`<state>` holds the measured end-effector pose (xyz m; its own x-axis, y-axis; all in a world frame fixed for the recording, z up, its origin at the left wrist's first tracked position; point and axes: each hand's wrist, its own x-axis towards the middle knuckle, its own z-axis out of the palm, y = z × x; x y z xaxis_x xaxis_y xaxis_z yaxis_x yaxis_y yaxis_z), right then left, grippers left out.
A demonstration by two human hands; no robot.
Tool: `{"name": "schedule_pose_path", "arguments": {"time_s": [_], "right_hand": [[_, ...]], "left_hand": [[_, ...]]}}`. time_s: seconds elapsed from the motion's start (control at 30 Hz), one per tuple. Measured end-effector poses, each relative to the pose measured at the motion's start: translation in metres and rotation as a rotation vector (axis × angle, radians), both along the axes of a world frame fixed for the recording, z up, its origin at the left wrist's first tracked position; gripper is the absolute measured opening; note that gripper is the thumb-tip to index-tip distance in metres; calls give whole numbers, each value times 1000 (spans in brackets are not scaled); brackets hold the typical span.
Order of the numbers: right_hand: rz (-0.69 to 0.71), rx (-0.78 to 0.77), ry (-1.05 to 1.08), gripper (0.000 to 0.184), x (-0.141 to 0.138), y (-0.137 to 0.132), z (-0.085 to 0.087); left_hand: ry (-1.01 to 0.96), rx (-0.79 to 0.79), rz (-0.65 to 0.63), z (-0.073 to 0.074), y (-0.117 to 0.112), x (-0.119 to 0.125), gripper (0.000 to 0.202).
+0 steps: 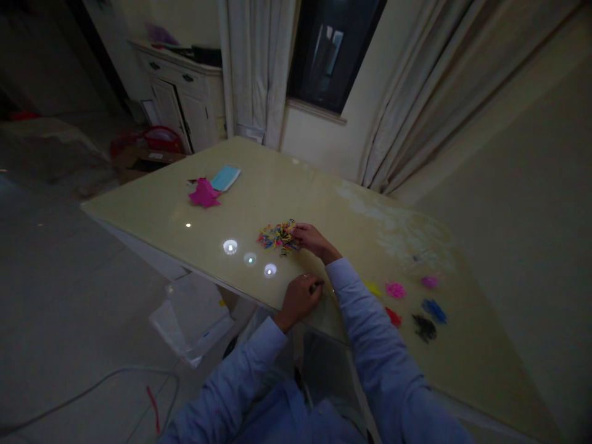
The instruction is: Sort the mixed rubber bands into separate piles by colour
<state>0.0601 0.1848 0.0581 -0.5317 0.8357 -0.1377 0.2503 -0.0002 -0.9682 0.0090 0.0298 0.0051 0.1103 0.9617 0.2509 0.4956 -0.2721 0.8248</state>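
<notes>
A mixed heap of small coloured rubber bands lies on the table, with yellow, blue, orange, red and black among them. My right hand reaches to the heap's right side, its thumb and fingers pinched at the bands there. A dark loop stands out at the heap's top edge, close to those fingertips. Nearer the table's front edge, my left hand rests with its fingers curled. Something small and dark shows between its thumb and fingers; what it is cannot be made out.
Single-colour piles lie to the right: yellow, pink, red, black, blue and magenta. A bright pink crumpled piece and a light-blue face mask lie at the far left.
</notes>
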Motion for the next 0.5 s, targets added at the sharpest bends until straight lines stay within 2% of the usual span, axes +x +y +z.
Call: {"name": "schedule_pose_path", "arguments": {"time_s": [0.07,0.1,0.2,0.33,0.5], "right_hand": [[-22,-173,176,36,6,-12,7],[-45,-213,231,36,8,-18,10],[-169,-216,314,33,12,-27,14],[-344,-201,277,23,6,-16,8],[-344,-307,222,16,-6,5,-2]], "left_hand": [[-4,5,3,-2,0,0,15],[-10,8,2,-2,0,0,15],[-31,15,-13,-3,1,-1,16],[-51,27,-17,-1,1,-3,15],[-139,45,7,2,-1,-3,15]]}}
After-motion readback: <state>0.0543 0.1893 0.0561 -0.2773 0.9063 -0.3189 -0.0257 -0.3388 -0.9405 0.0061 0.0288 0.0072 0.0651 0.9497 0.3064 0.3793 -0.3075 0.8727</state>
